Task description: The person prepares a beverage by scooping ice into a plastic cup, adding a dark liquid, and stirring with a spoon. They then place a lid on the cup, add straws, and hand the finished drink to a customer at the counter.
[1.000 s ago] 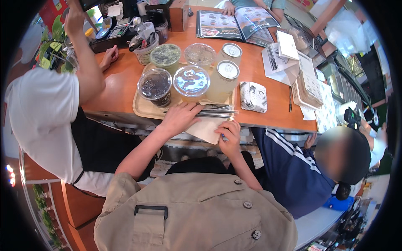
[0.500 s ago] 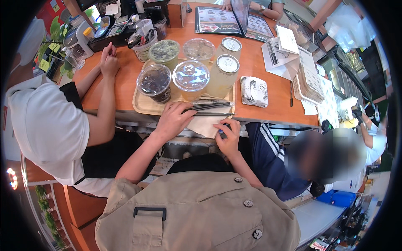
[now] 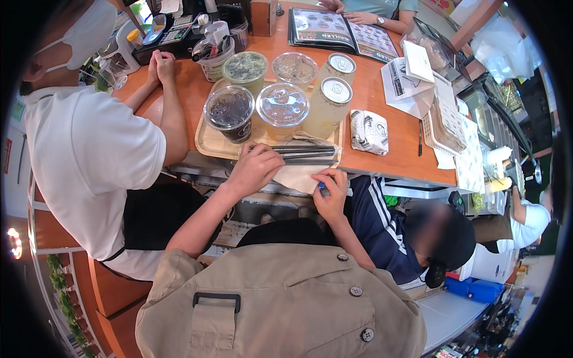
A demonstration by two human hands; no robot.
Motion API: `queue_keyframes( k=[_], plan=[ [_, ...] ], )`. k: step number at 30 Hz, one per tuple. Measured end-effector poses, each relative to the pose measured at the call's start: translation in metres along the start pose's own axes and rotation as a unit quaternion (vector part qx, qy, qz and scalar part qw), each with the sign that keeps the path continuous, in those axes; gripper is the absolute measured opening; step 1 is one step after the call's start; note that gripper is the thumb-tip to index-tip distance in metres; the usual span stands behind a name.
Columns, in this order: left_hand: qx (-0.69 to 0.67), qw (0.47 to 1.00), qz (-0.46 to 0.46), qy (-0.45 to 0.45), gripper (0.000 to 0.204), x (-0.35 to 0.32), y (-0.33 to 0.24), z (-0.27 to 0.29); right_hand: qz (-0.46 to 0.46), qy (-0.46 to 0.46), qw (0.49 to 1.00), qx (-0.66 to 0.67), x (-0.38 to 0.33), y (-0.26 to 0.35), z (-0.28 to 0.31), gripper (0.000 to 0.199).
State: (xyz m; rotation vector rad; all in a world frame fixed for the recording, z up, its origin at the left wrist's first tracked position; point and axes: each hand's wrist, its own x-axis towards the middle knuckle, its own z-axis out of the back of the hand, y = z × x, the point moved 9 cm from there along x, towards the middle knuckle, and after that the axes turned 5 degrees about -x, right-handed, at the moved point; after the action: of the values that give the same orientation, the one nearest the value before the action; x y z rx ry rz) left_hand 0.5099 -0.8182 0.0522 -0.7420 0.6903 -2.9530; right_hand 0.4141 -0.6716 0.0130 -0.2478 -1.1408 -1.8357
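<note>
At the front edge of a wooden tray (image 3: pixel 206 143), my left hand (image 3: pixel 258 170) curls over the left ends of several black straws (image 3: pixel 307 152). The straws lie side by side across a beige paper napkin (image 3: pixel 295 178), which hangs past the tray's edge. My right hand (image 3: pixel 332 192) is closed at the napkin's right corner, with a small blue thing (image 3: pixel 321 185) showing between thumb and fingers; its kind is unclear. Behind the straws stand a dark drink (image 3: pixel 228 113), an amber drink (image 3: pixel 282 110), a green drink (image 3: pixel 245 70), another lidded cup (image 3: pixel 295 70) and two clear cans (image 3: pixel 327 110).
A wrapped food packet (image 3: pixel 369 132) lies right of the tray, near a pen (image 3: pixel 420 138) and a white basket (image 3: pixel 439 134) of papers. An open menu (image 3: pixel 340 33) is at the far side. People sit close on both sides, one in white (image 3: pixel 98 155), one in navy (image 3: pixel 382 232).
The straws are gathered closer together under my left hand. Across the table, the raised menu page now lies flat. The person at left has leaned forward; the view has shifted slightly.
</note>
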Motion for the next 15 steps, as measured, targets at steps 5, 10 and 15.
queue_keyframes(
  k=[5, 10, 15],
  plan=[
    [-0.012, 1.0, -0.011, -0.001, 0.009, 0.001, -0.002, 0.003, 0.003, -0.006, 1.0, -0.005, 0.003, 0.006, 0.002, 0.028],
    [-0.092, 0.995, -0.001, 0.025, 0.01, 0.001, 0.007, -0.005, -0.004, -0.003, 1.0, -0.004, 0.003, 0.005, 0.002, 0.028],
    [-0.077, 0.997, 0.012, 0.007, 0.011, 0.005, 0.018, -0.001, -0.073, 0.004, 0.997, -0.03, 0.018, -0.006, 0.0, 0.016]
  ],
)
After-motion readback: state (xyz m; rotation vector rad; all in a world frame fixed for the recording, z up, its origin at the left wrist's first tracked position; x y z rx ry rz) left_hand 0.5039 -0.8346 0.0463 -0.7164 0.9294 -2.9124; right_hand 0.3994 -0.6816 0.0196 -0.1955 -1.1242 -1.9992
